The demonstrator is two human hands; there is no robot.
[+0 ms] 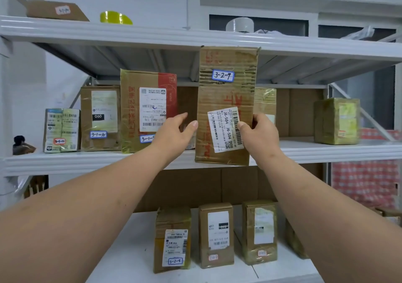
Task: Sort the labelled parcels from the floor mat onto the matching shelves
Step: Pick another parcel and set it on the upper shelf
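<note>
- Right hand point(260, 130) grips tall 3-2-9 parcel point(226, 106) by its 3 o'clock edge, thumb across the shipping label; parcel upright at middle shelf lip point(87, 161), base overhanging.
- Left hand point(176, 130) fingers spread, holding nothing, at parcel's 9 o'clock.
- Risk: one-sided grip, parcel tips off.
- Risk: neighbours read 3-1-x; 3-2-8 box point(173, 239) sits at 6 o'clock, so misfile likely.

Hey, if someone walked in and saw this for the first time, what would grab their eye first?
Probably the tall, creased brown cardboard parcel labelled 3-2-9, held upright at the front edge of the white metal middle shelf. The right hand grips its right edge, while the left hand hovers open beside it. Next, the lime-yellow tape roll on the top shelf.
</note>
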